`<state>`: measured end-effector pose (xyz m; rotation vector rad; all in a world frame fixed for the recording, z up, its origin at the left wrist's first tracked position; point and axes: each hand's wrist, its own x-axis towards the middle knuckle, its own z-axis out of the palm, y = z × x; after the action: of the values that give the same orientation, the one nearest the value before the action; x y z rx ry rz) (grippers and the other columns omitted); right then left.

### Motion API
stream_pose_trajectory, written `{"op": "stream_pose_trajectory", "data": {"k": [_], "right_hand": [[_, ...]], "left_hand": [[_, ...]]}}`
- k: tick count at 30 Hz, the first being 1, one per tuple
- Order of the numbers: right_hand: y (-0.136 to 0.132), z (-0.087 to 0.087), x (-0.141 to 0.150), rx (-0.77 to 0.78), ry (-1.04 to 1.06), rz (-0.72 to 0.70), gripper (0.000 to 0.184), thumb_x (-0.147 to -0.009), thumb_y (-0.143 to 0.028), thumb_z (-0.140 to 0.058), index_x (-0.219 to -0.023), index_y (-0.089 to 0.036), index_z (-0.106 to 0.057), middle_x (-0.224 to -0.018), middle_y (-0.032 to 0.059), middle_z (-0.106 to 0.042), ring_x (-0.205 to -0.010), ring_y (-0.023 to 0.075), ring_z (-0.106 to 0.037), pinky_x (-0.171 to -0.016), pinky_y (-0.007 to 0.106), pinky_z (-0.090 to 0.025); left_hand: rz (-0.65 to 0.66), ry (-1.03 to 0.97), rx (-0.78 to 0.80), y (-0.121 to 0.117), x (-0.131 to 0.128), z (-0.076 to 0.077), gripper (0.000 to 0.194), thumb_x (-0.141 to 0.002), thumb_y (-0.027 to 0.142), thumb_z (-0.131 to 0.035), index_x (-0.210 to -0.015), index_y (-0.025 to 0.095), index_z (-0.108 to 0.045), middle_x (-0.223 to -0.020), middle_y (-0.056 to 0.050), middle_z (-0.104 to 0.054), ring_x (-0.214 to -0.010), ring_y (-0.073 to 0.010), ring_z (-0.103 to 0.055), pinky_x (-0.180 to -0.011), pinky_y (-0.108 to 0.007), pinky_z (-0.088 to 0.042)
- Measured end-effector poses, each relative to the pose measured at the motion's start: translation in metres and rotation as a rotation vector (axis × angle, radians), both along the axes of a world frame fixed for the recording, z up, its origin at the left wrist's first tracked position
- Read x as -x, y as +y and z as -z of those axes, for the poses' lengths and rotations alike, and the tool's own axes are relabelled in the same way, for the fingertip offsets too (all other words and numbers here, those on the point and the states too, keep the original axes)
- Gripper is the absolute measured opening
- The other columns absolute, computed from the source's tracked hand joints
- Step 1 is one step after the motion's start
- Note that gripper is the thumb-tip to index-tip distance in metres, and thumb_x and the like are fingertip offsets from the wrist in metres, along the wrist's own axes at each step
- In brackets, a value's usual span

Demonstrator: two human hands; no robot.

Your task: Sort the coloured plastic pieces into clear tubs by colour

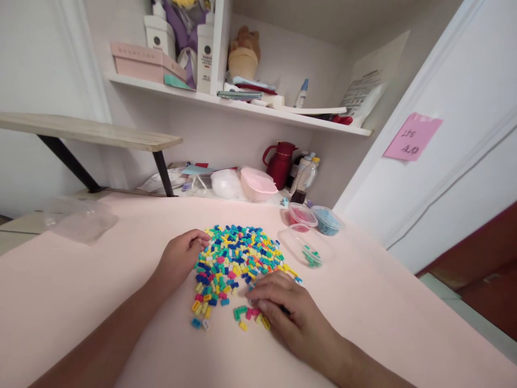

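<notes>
Of two hands, the left hand, left of centre, curled its fingers together beside one heap of bricks mid-frame, uncountable and apparently mostly still unsorted. The right hand, lower centre-right, bent its fingers close together over bricks; either hand's grip couldn't be told. Three tubs at right separately held red, few green and blue pieces.

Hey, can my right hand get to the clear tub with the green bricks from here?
Likely yes: the right hand is close by, and only a few loose bricks lie low between it and the clear tub. Whether a lid covers it, I can't tell.
</notes>
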<state>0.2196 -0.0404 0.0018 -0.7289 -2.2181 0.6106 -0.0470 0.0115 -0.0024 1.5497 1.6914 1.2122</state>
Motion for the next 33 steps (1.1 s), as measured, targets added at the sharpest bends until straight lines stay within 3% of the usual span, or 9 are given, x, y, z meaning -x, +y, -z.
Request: {"op": "stream_pose_trajectory", "data": {"k": [8,13,26,33], "right_hand": [[0.001,0.0,0.0,-0.008,-0.054,-0.032,0.032,-0.095,-0.012,-0.05,-0.119,-0.03,-0.064,-0.096,0.0017,-0.072,-0.093,0.0166,-0.064,-0.088,0.035,-0.046],[0.0,-0.001,0.001,-0.015,-0.057,0.01,0.029,-0.096,-0.018,-0.051,-0.119,-0.028,-0.065,-0.104,0.0048,-0.072,-0.098,0.0191,-0.064,-0.089,0.036,-0.047],[-0.003,-0.001,0.0,0.114,-0.039,0.024,0.023,-0.095,-0.02,-0.053,-0.108,-0.028,-0.071,-0.083,0.0013,-0.074,-0.088,0.0189,-0.062,-0.084,0.035,-0.047],[-0.006,-0.009,-0.001,-0.093,-0.134,-0.045,0.025,-0.096,-0.024,-0.053,-0.113,-0.031,-0.07,-0.115,0.0053,-0.068,-0.109,0.0221,-0.059,-0.096,0.041,-0.045]], "left_hand": [[-0.004,0.001,0.022,-0.002,-0.001,-0.003,0.028,-0.077,0.034,-0.045,-0.086,0.023,-0.069,-0.089,-0.003,-0.077,-0.091,-0.0225,-0.071,-0.082,-0.033,-0.052],[-0.013,-0.01,0.027,-0.003,-0.002,-0.007,0.027,-0.076,0.033,-0.046,-0.086,0.023,-0.069,-0.088,-0.003,-0.077,-0.09,-0.023,-0.071,-0.082,-0.034,-0.053],[0.0,-0.007,0.012,-0.002,-0.001,-0.004,0.025,-0.076,0.033,-0.048,-0.085,0.023,-0.069,-0.087,-0.002,-0.077,-0.09,-0.0227,-0.071,-0.082,-0.033,-0.053],[-0.004,-0.003,-0.012,-0.001,-0.001,-0.003,0.025,-0.077,0.031,-0.047,-0.084,0.023,-0.07,-0.086,-0.002,-0.077,-0.089,-0.0219,-0.071,-0.082,-0.033,-0.053]]}}
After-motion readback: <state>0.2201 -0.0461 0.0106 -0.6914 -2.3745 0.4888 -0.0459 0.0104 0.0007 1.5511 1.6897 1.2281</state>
